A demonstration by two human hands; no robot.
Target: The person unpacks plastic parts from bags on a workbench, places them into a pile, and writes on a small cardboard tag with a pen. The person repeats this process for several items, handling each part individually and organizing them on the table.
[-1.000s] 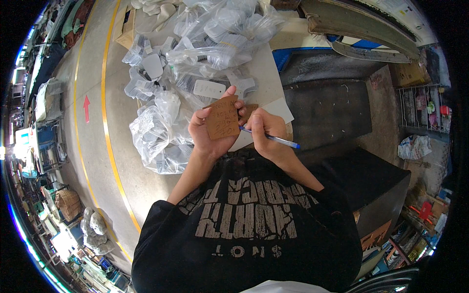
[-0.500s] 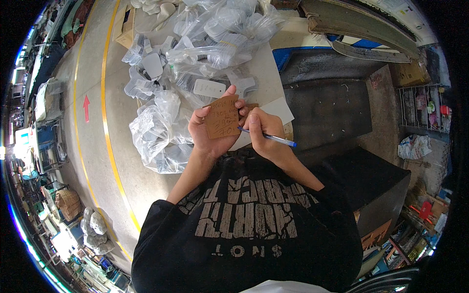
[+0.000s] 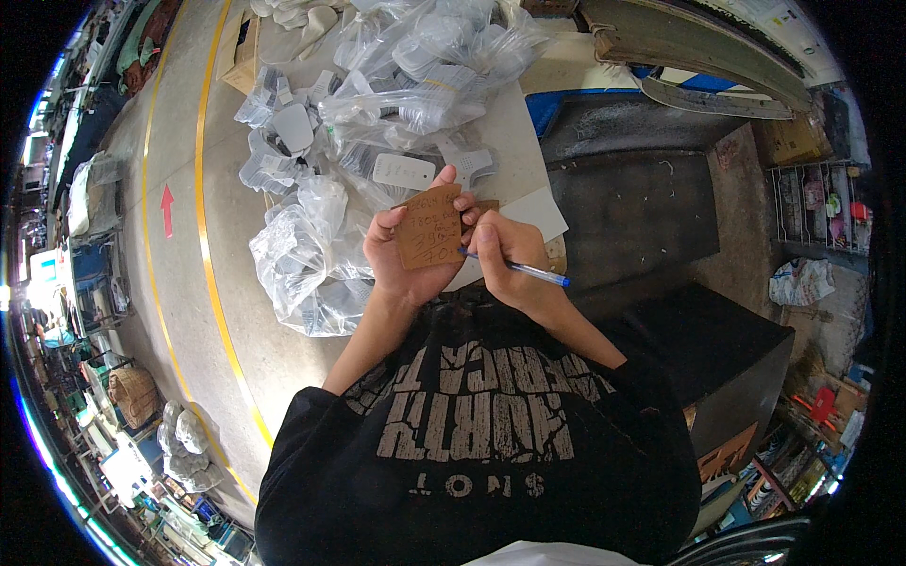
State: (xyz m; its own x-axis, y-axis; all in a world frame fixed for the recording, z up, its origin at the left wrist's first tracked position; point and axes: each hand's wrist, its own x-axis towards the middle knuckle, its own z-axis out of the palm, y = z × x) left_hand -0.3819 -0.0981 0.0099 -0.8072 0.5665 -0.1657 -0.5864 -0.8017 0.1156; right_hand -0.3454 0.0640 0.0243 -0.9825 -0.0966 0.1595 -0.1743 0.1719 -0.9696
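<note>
A small brown piece of cardboard (image 3: 429, 224) with dark handwriting on it lies across the palm of my left hand (image 3: 392, 255). My left thumb and fingertips grip its two sides. In my right hand (image 3: 512, 257) is a blue-capped ballpoint pen (image 3: 538, 273), pinched between thumb and fingers. The pen's tip points at the card's lower right part, by the last written line; whether it touches cannot be made out. Beyond the card lies a white tag-shaped plate (image 3: 403, 171) with a hole and writing on it.
Clear plastic bags (image 3: 406, 85) of pale flat parts fill the white table beyond my hands. Another plastic bag (image 3: 307, 245) sits left of my left hand. Loose grey-white pieces (image 3: 294, 130) lie beside them. A dark bin-like recess (image 3: 632, 217) is on the right; a cardboard box (image 3: 243, 52) stands far left.
My right hand has shifted very slightly left with the pen. The card and my left hand stay almost where they were.
</note>
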